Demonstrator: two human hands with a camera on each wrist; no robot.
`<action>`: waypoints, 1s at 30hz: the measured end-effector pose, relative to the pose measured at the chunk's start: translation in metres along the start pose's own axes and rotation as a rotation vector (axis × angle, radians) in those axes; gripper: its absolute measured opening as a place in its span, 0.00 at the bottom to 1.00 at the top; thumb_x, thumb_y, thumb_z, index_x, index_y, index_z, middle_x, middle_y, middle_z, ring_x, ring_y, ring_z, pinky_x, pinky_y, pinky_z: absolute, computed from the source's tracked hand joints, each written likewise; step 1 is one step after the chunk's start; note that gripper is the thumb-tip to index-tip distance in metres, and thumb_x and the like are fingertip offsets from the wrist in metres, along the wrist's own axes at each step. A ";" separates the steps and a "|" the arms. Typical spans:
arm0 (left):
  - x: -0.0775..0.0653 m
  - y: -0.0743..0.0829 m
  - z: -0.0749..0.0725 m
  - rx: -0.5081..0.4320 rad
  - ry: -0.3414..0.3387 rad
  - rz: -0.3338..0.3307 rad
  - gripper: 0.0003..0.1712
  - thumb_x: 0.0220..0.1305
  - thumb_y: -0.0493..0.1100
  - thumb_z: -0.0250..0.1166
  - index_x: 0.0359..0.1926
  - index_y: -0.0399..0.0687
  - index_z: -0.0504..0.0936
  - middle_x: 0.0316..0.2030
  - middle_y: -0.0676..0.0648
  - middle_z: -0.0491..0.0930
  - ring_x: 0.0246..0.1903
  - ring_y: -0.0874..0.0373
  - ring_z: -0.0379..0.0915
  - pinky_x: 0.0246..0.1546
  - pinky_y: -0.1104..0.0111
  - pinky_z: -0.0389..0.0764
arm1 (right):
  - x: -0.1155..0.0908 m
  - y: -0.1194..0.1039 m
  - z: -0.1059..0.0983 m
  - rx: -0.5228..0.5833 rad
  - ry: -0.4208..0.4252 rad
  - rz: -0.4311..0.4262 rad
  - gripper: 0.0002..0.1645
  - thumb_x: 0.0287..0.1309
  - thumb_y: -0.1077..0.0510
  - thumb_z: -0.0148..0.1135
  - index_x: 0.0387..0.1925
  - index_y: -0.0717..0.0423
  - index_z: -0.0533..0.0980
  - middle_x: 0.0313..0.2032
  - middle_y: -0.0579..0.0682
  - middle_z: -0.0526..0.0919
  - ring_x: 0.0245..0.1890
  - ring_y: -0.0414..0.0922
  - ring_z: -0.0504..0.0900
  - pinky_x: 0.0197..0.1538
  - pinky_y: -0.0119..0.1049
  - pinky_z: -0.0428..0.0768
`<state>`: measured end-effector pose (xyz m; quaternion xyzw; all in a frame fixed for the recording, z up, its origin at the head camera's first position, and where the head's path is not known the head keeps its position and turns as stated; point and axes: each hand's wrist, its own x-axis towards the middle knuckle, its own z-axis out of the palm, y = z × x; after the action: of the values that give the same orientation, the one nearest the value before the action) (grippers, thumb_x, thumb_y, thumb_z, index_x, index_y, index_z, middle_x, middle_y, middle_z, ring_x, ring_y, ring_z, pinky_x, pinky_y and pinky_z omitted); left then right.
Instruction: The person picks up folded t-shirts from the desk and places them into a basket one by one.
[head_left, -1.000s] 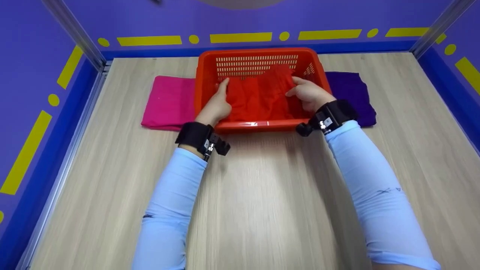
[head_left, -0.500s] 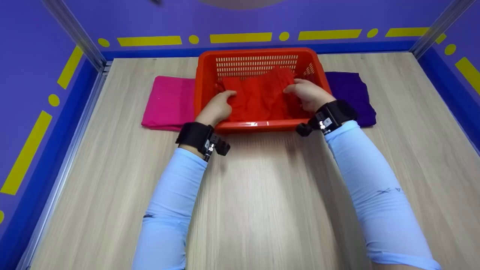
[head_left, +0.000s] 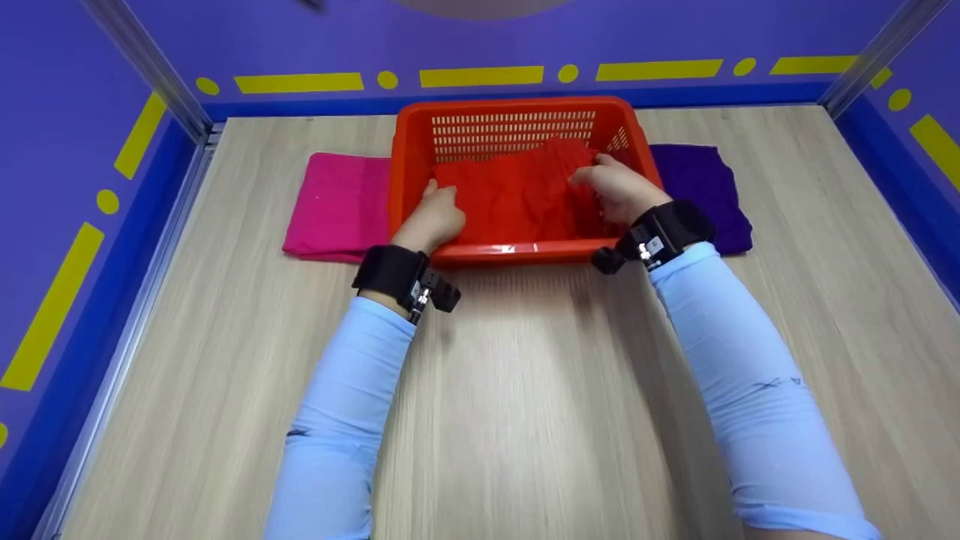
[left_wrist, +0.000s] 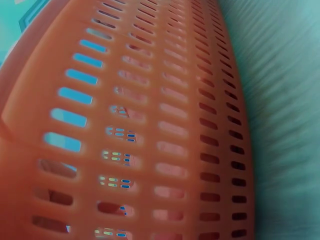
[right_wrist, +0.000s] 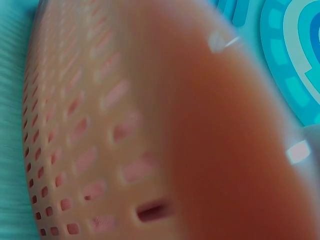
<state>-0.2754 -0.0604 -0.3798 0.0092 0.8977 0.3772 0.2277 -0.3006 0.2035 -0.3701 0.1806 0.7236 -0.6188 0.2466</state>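
Observation:
A piece of red cloth (head_left: 510,199) lies inside a red plastic basket (head_left: 517,251), spread out with soft creases. My left hand (head_left: 433,216) is down in the basket and grips the cloth at its left end; its lower fingers are hidden. At the other end, my right hand (head_left: 616,189) pinches the cloth's right edge between thumb and fingers, near the basket's right wall. Both wrist views show only the basket's slotted wall, the left one (left_wrist: 150,110) sharp and the right one (right_wrist: 100,125) partly blurred, with cloth behind the slots.
A folded pink cloth (head_left: 334,206) lies on the table (head_left: 495,390) left of the basket, partly behind its rim. On the right is a folded purple cloth (head_left: 705,195). Blue-purple walls (head_left: 487,45) with yellow marks close off the back and both sides.
My left thumb has moved from on top of the cloth to its left end. The cloth's left part now lies wider and flatter. My right hand has barely moved; the basket stays put.

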 end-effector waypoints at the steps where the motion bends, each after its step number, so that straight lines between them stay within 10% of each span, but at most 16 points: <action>1: 0.000 0.000 0.000 0.005 0.003 0.005 0.37 0.69 0.29 0.42 0.79 0.36 0.51 0.80 0.40 0.43 0.79 0.52 0.27 0.77 0.66 0.37 | 0.000 0.000 0.000 0.000 0.003 0.000 0.53 0.70 0.59 0.52 0.81 0.33 0.32 0.77 0.48 0.44 0.74 0.50 0.48 0.77 0.52 0.48; 5: 0.000 -0.001 0.001 0.028 0.009 0.035 0.35 0.70 0.32 0.42 0.78 0.34 0.54 0.78 0.39 0.52 0.78 0.51 0.42 0.76 0.65 0.47 | 0.000 0.000 -0.001 -0.033 0.003 -0.012 0.52 0.71 0.59 0.51 0.81 0.32 0.32 0.81 0.46 0.32 0.79 0.52 0.37 0.75 0.64 0.41; 16: 0.000 -0.003 0.002 -0.041 0.048 0.044 0.32 0.74 0.35 0.44 0.77 0.37 0.57 0.76 0.41 0.59 0.70 0.50 0.60 0.71 0.62 0.62 | -0.004 0.002 0.000 -0.110 0.059 -0.011 0.33 0.73 0.55 0.52 0.76 0.51 0.61 0.72 0.50 0.54 0.71 0.52 0.53 0.73 0.61 0.57; 22: 0.000 -0.002 0.004 -0.086 0.233 0.153 0.26 0.74 0.35 0.50 0.71 0.43 0.70 0.68 0.39 0.69 0.42 0.51 0.68 0.46 0.64 0.72 | -0.004 0.001 0.000 -0.119 0.052 -0.018 0.30 0.73 0.55 0.52 0.73 0.53 0.65 0.69 0.50 0.55 0.70 0.52 0.53 0.73 0.62 0.57; 30: -0.011 -0.005 0.004 -0.146 0.488 0.355 0.17 0.72 0.32 0.54 0.57 0.41 0.81 0.63 0.41 0.71 0.58 0.50 0.70 0.57 0.65 0.73 | -0.007 -0.002 -0.003 -0.066 0.019 -0.024 0.37 0.73 0.55 0.53 0.79 0.50 0.56 0.73 0.50 0.51 0.73 0.53 0.50 0.74 0.59 0.55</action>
<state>-0.2633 -0.0630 -0.3817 0.0587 0.8807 0.4657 -0.0639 -0.2965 0.2062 -0.3641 0.1693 0.7480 -0.5959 0.2381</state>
